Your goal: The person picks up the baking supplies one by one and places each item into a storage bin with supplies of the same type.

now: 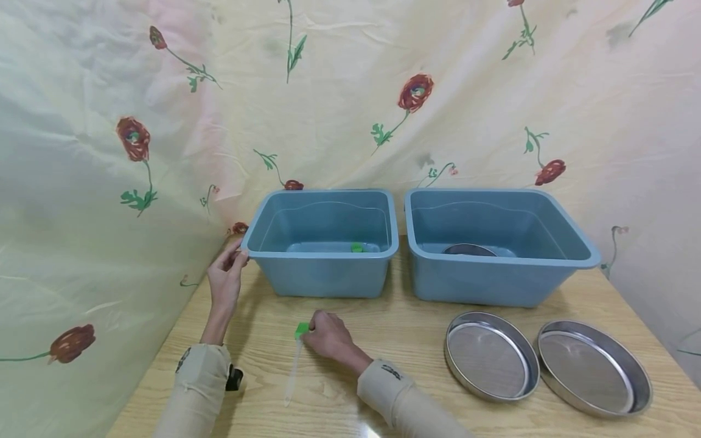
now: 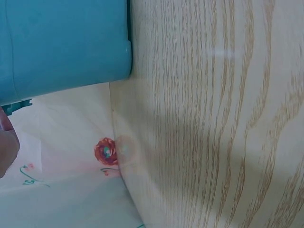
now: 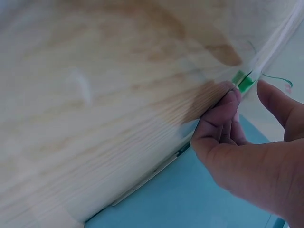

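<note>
A basting brush [image 1: 292, 365] with a green head and a clear handle lies along the wooden table in the head view. My right hand [image 1: 330, 336] is at its head end, fingers curled. In the right wrist view the brush's green head [image 3: 245, 83] sits between the thumb and fingertips of my right hand [image 3: 247, 142], close to the tabletop. At the front left corner of the left blue tub [image 1: 323, 274], my left hand [image 1: 226, 274] grips the rim with thumb and fingers. The left wrist view catches only part of my left hand [image 2: 7, 147] beside the tub's rim.
A small green item [image 1: 357, 247] lies inside the left tub. The right blue tub [image 1: 482, 283] contains a round metal piece [image 1: 470, 249]. Two round metal sieves, one nearer [image 1: 493, 359] and one farther right [image 1: 588, 368], rest on the table. A flowered cloth [image 1: 328, 121] hangs behind.
</note>
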`<state>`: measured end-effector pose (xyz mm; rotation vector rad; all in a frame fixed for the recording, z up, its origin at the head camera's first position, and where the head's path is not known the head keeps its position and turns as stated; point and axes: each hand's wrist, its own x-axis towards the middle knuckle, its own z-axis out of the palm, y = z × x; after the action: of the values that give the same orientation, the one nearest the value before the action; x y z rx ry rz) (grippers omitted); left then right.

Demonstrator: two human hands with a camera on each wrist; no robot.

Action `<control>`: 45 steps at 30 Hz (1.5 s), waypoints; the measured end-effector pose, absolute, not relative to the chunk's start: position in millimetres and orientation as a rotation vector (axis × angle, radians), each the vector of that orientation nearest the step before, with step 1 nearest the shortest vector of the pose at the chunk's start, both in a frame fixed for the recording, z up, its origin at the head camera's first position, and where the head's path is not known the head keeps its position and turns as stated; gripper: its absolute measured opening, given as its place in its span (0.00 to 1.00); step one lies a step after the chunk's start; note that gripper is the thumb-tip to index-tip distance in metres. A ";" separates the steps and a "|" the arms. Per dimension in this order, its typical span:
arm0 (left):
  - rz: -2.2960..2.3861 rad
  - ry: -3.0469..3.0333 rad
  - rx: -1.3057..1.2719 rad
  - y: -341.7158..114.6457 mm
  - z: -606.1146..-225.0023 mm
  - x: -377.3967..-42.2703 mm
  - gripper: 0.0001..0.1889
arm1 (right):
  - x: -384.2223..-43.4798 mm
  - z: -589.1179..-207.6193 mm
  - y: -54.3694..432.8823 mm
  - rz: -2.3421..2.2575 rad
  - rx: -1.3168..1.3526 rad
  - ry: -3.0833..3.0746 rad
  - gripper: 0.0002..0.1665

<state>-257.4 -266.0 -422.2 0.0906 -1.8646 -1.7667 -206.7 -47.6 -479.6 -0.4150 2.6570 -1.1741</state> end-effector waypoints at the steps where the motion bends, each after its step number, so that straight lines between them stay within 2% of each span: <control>1: -1.766 -1.863 0.084 -266.3 -422.5 -257.8 0.18 | -206.9 -480.0 -48.3 -1.161 -0.411 2.663 0.12; 3: -1.766 -1.862 0.079 -266.6 -422.8 -257.8 0.18 | -207.0 -480.5 -49.4 -1.146 -0.406 2.676 0.14; 10: -1.758 -1.882 0.089 -266.7 -423.2 -257.4 0.18 | -206.4 -485.2 -52.3 -1.107 -0.402 2.723 0.30; 23: -1.763 -1.873 0.088 -266.2 -423.3 -257.2 0.18 | -205.8 -484.3 -51.4 -1.123 -0.547 2.733 0.38; 31: -1.763 -1.865 0.076 -266.1 -425.1 -258.3 0.18 | -204.2 -483.6 -50.5 -1.172 -0.630 2.700 0.34; 39: -1.764 -1.866 0.086 -266.8 -424.4 -258.2 0.18 | -207.3 -483.6 -51.9 -1.305 -0.541 2.589 0.08; 45: -1.758 -1.875 0.097 -266.9 -423.5 -257.9 0.18 | -210.6 -484.2 -49.7 -1.386 -0.523 2.550 0.08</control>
<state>-257.9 -266.9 -423.5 0.0967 -1.8746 -1.7581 -210.6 -49.7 -484.2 -0.5229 2.5501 -1.3859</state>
